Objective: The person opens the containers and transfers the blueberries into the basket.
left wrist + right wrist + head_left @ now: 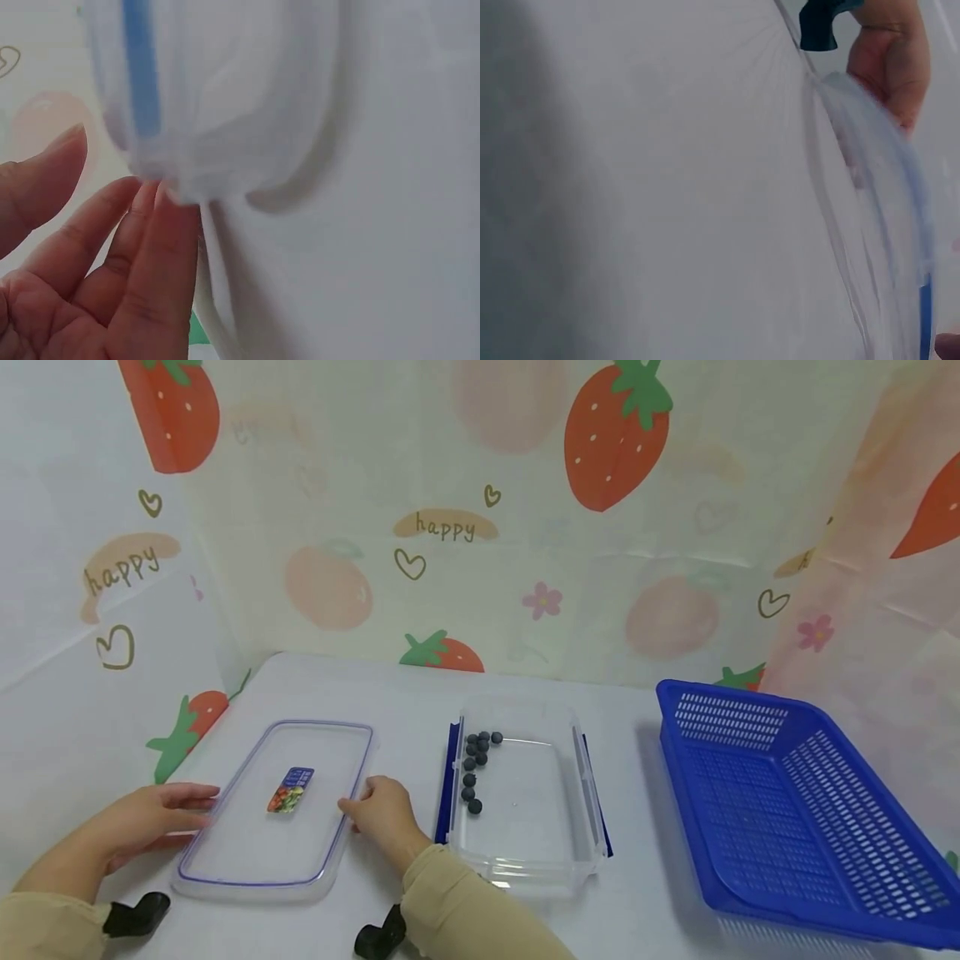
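A clear plastic lid (243, 847) with a purple-blue seal and a small printed label (290, 791) lies on the left of the white table. My left hand (153, 822) is at its left edge. In the left wrist view the fingers (154, 277) reach fairly straight to the lid's edge, the thumb held apart. On the opposite edge, my right hand (384, 814) pinches the rim between thumb and fingers; the curled fingers are partly hidden. The right wrist view shows the lid's blurred side (885, 187), with only a fingertip (949, 346) low at the right.
Right of the lid stands a clear box (517, 868) with blue side latches folded outward. Several blueberries (469, 764) lie along its left and far sides. A blue perforated basket (750, 893) occupies the right side. A strawberry-print sheet (525, 543) rises behind the table.
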A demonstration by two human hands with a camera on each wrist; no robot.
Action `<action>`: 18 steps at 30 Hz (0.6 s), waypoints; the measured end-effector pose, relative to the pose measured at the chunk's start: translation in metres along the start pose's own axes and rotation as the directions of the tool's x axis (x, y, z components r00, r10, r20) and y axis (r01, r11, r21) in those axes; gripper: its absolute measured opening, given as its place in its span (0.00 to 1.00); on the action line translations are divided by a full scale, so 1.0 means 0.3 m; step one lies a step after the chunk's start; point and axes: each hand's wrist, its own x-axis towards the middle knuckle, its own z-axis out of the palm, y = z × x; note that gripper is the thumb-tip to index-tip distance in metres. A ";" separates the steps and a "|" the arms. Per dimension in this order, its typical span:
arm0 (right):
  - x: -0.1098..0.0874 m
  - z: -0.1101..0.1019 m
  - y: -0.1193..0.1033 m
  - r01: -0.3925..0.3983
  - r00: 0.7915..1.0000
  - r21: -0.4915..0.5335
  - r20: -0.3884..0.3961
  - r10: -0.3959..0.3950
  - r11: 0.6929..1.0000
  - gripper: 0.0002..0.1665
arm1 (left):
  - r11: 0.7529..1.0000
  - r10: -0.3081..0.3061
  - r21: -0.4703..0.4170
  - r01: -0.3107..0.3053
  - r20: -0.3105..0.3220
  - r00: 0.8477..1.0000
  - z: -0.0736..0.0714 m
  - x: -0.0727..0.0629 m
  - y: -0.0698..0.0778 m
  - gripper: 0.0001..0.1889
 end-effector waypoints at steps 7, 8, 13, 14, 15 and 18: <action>-0.004 -0.016 0.006 0.014 1.000 0.062 -0.003 -0.014 0.998 0.16 | 1.000 -0.028 -0.014 0.028 0.005 1.000 -0.002 -0.003 0.005 0.37; -0.004 -0.016 0.008 0.015 1.000 0.069 -0.005 -0.015 0.998 0.18 | 0.999 -0.029 -0.015 0.029 0.005 1.000 -0.002 -0.004 0.005 0.37; -0.007 -0.022 0.016 -0.002 1.000 0.107 -0.011 0.003 0.994 0.20 | 1.000 -0.021 -0.020 0.021 0.011 1.000 -0.001 -0.004 0.007 0.36; -0.008 -0.023 0.017 -0.002 1.000 0.105 -0.014 0.003 0.994 0.20 | 1.000 -0.019 -0.017 0.019 0.014 1.000 -0.002 -0.003 0.007 0.36; -0.009 -0.026 0.017 0.000 1.000 0.110 -0.017 0.002 0.994 0.19 | 1.000 -0.018 -0.017 0.018 0.016 1.000 -0.002 -0.002 0.007 0.36; -0.013 -0.031 0.023 0.010 1.000 0.112 -0.023 -0.007 0.994 0.18 | 1.000 -0.016 -0.015 0.017 0.019 1.000 -0.002 -0.002 0.009 0.36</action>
